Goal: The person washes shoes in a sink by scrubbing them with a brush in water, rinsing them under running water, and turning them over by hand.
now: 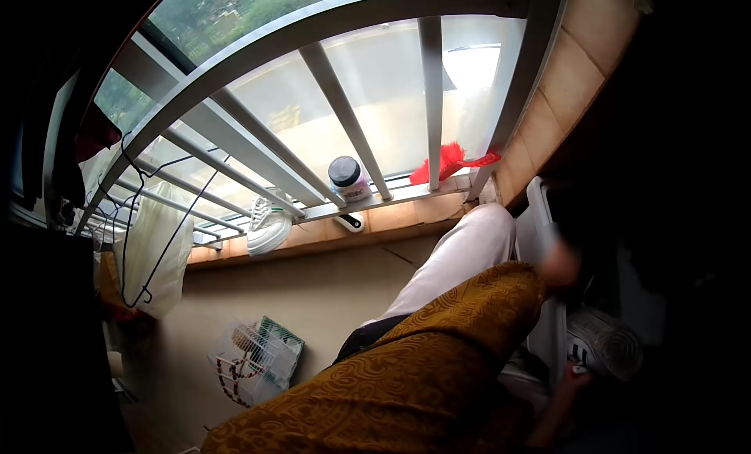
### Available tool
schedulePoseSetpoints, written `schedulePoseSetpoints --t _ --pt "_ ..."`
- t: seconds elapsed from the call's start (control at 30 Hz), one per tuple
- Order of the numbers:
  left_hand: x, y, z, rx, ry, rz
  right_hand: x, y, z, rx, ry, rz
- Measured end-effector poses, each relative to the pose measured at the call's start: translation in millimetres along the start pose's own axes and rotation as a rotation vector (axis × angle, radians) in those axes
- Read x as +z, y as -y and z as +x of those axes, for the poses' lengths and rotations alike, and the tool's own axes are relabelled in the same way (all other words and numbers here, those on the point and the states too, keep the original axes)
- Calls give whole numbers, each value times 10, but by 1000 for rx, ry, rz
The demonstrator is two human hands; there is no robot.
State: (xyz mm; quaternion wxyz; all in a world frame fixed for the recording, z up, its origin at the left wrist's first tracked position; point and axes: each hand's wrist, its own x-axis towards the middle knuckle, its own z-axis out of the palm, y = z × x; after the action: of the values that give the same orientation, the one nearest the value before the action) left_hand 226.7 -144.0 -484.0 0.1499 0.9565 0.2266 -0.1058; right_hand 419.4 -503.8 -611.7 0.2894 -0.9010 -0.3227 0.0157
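Note:
My left hand (559, 264) reaches out of a brown patterned sleeve (438, 337), over the rim of a grey plastic tub (541, 208). Motion smears it, so its fingers and anything in them cannot be made out. Lower down, in shadow, my right hand (575, 380) is closed at the near edge of a dark shoe with white stripes (606, 344). A small pale-edged piece shows at its fingers, too dim to name. The shoe's far side fades into darkness.
Along the railing ledge stand a white sneaker (268, 226), a dark-lidded jar (349, 179), a black-and-white handled item (351, 222) and a red bristled brush (450, 165). A small wire cage (258, 360) sits on the floor. Hangers and a pale plastic bag (160, 251) hang left.

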Motion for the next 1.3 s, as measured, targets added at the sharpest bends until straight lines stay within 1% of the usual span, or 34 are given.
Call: schedulePoseSetpoints --t 0.03,0.07,0.1,0.13,0.17,0.2,0.23,0.27,0.3,0.33,0.37,0.4,0.43,0.47,0.53,0.57,0.63,0.67,0.7,0.77,0.8,0.83,0.87,0.9,0.93,0.97,1.0,1.07,1.1,1.13,1.17,1.23,1.27,1.3 --pt "-176 -14 -181 -57 -85 -111 267 -584 67 -148 -77 90" --pt "61 -25 -50 -82 -205 -18 365 -927 88 -294 -153 174" --pt "174 -40 15 -79 -228 3 281 -735 16 -119 -58 59" --pt "231 -9 67 -76 -226 8 153 -152 -50 -267 -146 18" --pt "228 13 84 -61 -217 1 -21 656 -125 -410 -244 -35" --pt "67 10 -72 -31 -230 -17 19 675 -76 -460 -240 80" --pt "-137 -34 -225 -88 -166 -57 34 671 -59 -398 -236 124" --pt "-321 -81 -325 -94 -113 -79 -29 1016 -70 -206 -132 378" --pt "-117 -50 -168 -125 -149 -71 -78 1416 18 240 4 1238" --pt "21 -46 -126 -95 -224 -23 -211 1878 114 496 -20 1705" --pt "60 -59 -99 -136 -229 -26 -388 2159 131 618 -60 1945" --pt "110 -21 -104 -98 -232 -26 -420 2414 180 710 -98 2049" --pt "116 5 -117 -77 -238 -22 -533 2686 229 841 -201 2105" --pt "97 6 -135 -65 -251 -17 -539 2647 271 822 -210 2114" --pt "3 36 -180 -31 -106 -65 -476 2589 353 730 -121 2282" --pt "-57 38 -166 -26 -122 -58 -475 2596 388 689 -85 2339" --pt "-139 29 -151 -97 -2 -516 -504 2566 432 559 33 2400" --pt "-223 66 -120 -102 124 -904 -520 2566 439 512 78 2420" --pt "-400 11 -226 -107 114 -907 -532 2619 459 505 123 2410" --pt "-655 -200 -423 56 463 -1989 -525 2694 448 510 177 2392" --pt "-672 -224 -453 54 457 -1999 -540 2738 438 522 143 2366" --pt "-681 -224 -475 148 503 -1977 -550 2783 434 532 112 2340" --pt "-607 -250 -489 233 545 -1935 -586 2821 356 582 -5 2340" --pt "-543 -253 -485 261 605 -2058 -641 2958 343 636 -104 2327" --pt "-512 -307 -457 133 618 -2157 -494 2666 406 519 -13 2403" --pt "-567 -377 -531 189 674 -2341 -621 2898 365 547 -42 2333" --pt "-607 -436 -559 111 664 -2468 -631 2890 386 542 -28 2299" --pt "-599 -533 -445 304 684 -2595 -598 2712 444 547 -17 2249" --pt "-675 -578 -552 321 566 -2561 -561 2600 456 555 -18 2237" --pt "-720 -623 -549 426 444 -2505 -560 2525 488 558 -21 2219" --pt "-754 -636 -559 480 379 -2461 -543 2476 501 572 -37 2203" --pt "-859 -646 -654 493 289 -2383 -534 2471 480 634 -111 2153" --pt "-842 -669 -635 419 238 -2379 -551 2546 459 680 -170 2119" --pt "-817 -669 -613 420 238 -2377 -559 2604 447 671 -152 2139"
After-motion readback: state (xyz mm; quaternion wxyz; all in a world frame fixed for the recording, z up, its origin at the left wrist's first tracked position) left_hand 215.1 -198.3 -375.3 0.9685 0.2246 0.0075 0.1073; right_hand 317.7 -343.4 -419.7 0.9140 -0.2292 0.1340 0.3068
